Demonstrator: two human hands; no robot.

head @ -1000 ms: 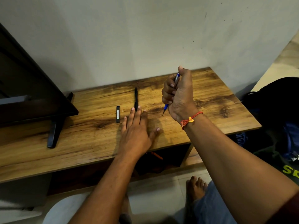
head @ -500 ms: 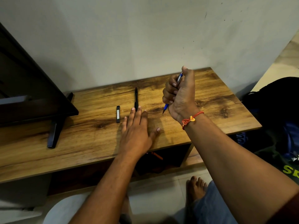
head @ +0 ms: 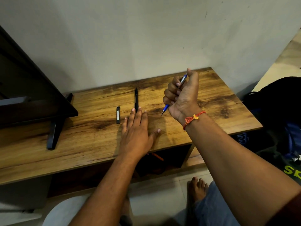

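Curled tight in our right hand (head: pixel 182 97), the blue pen (head: pixel 166 108) hangs tip-down just above the wooden table (head: pixel 211 101) (thumb near its top end). Our left hand (head: pixel 136 128) lies flat and spread beside a black pen (head: pixel 136 99) and a small black stick (head: pixel 118 115).

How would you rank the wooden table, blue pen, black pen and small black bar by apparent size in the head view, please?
1. wooden table
2. blue pen, unsure since held nearer the camera
3. black pen
4. small black bar
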